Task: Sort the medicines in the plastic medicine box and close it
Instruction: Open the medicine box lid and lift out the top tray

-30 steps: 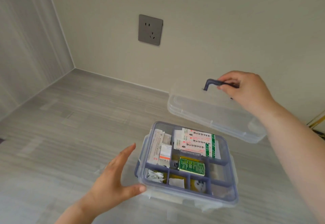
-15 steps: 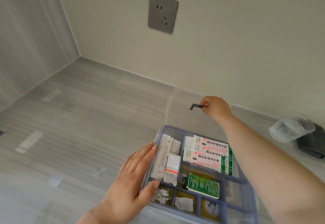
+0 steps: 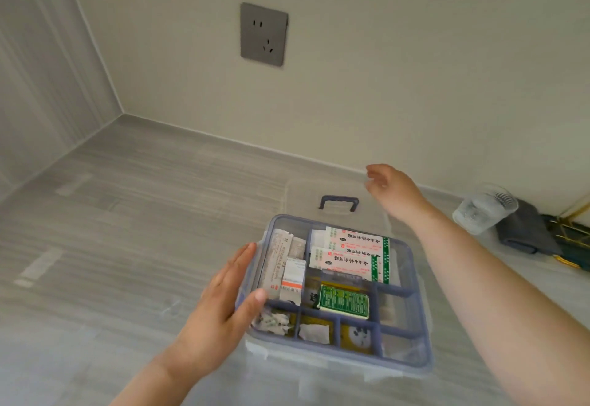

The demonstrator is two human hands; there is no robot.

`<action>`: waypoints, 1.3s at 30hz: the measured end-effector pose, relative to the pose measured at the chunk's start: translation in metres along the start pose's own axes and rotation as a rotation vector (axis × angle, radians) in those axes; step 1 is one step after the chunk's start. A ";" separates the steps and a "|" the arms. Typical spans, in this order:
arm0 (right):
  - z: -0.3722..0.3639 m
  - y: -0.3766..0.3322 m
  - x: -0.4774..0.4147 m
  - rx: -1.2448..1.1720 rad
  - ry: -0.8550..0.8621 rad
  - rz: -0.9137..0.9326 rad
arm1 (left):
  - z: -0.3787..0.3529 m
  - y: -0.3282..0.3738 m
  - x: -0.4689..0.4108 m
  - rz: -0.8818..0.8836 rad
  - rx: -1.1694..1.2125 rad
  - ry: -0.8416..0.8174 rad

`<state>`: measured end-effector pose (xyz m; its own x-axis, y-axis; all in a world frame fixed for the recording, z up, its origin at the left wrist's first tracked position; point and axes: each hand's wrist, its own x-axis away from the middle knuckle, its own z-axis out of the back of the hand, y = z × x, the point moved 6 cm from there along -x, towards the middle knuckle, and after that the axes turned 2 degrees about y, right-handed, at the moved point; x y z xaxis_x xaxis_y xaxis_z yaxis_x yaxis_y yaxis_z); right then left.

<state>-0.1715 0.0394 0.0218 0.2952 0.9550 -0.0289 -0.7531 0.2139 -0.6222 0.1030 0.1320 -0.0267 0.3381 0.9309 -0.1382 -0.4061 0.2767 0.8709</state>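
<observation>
The clear plastic medicine box with a blue divider tray stands open on the grey counter. White-and-green packets, a green box, white sachets and small wrapped pieces lie in its compartments. Behind it lies the clear lid flat on the counter, its dark blue handle up. My left hand rests flat against the box's left wall, thumb on the rim. My right hand hovers open just right of the lid, holding nothing.
A clear plastic cup lies tipped on a dark cloth at the right, beside green and yellow items. A grey wall socket is above. The wall runs close behind the lid.
My right hand carried the lid by its handle away from the box, set it on the counter behind and let go. My left hand moved onto the box's left side.
</observation>
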 end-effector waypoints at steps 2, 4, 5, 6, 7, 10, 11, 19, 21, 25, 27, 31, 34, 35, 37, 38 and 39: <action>0.025 0.012 0.039 -0.096 0.092 -0.027 | -0.002 0.003 0.000 0.016 -0.001 0.017; 0.033 0.026 0.086 -0.118 0.081 -0.043 | -0.006 0.006 0.000 0.001 -0.099 0.033; 0.031 0.031 0.109 -0.096 0.044 -0.037 | -0.006 0.008 -0.001 0.014 -0.136 0.042; 0.027 0.035 0.129 -0.054 0.004 -0.026 | -0.006 0.010 -0.003 0.031 -0.159 0.045; 0.021 0.037 0.144 -0.006 -0.027 -0.016 | -0.006 0.012 -0.004 0.046 -0.172 0.051; 0.012 0.039 0.160 0.092 -0.006 -0.002 | -0.001 0.021 -0.007 0.082 -0.162 0.085; 0.012 0.038 0.160 0.122 0.024 -0.012 | 0.000 0.024 -0.007 0.089 -0.162 0.090; 0.017 0.030 0.157 0.018 0.223 -0.101 | -0.014 0.027 0.006 0.216 0.230 0.090; 0.021 0.028 0.160 -0.046 0.253 -0.111 | -0.016 0.026 0.010 0.254 0.351 0.149; 0.027 0.020 0.164 -0.159 0.335 -0.123 | -0.013 0.036 0.007 0.292 0.533 0.194; 0.029 0.019 0.164 -0.184 0.353 -0.148 | -0.013 0.036 0.005 0.311 0.575 0.187; 0.030 0.024 0.162 -0.308 0.306 -0.300 | -0.005 0.038 0.001 0.328 0.630 0.222; 0.034 0.023 0.160 -0.614 0.270 -0.395 | 0.004 0.040 -0.007 0.363 0.702 0.235; 0.035 0.019 0.157 -0.712 0.227 -0.401 | 0.008 0.042 -0.012 0.363 0.744 0.237; 0.036 0.007 0.150 -0.853 0.131 -0.380 | 0.018 0.045 -0.024 0.329 0.745 0.265; 0.037 0.001 0.145 -0.876 0.092 -0.364 | 0.024 0.047 -0.031 0.305 0.719 0.280; 0.038 -0.005 0.139 -0.872 0.059 -0.346 | 0.029 0.047 -0.039 0.283 0.698 0.300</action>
<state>-0.1488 0.1784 0.0508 0.4678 0.8499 0.2426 0.0819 0.2316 -0.9694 0.0954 0.1015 0.0335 0.0196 0.9951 0.0973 0.2150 -0.0992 0.9716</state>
